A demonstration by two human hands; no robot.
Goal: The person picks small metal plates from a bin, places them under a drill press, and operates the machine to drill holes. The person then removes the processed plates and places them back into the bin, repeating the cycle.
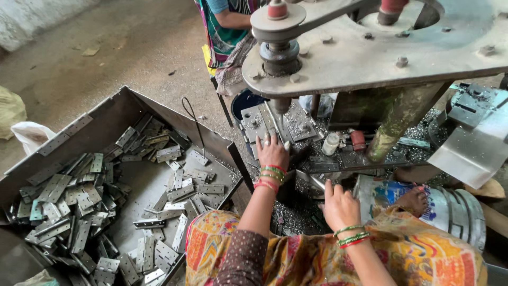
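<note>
**Hands at the press bed, hinges heaped in the tray**

The left hand (272,152) reaches forward and lies flat on the press bed (296,127), just under the vertical ram (279,55) of the heavy grey press frame (402,58). Its fingers are extended and close together, tips on a pale metal plate; whatever piece sits under them is covered, so I cannot tell whether they pinch anything or which way that piece's long axis runs. The placement looks chosen to seat something squarely beneath the ram.

The right hand (339,205) hangs lower and nearer the body, fingers curled downward with the thumb out, over the dark surface strewn with metal chips. I cannot tell whether it grips anything. It seems to wait there, out of the ram's path.

To the person's left, a large sheet-metal tray (106,114) holds a loose heap of flat steel hinges (79,206), within easy reach of the left arm. The hinges are long rectangles with rows of screw holes; they lie in every direction, many overlapping, with no common long axis.

A small white bottle (330,143) and a red object (358,140) stand on the bed right of the left hand. A bare foot (414,200) rests against a printed metal drum (450,206). Another person in patterned cloth (227,26) sits beyond the press.
</note>
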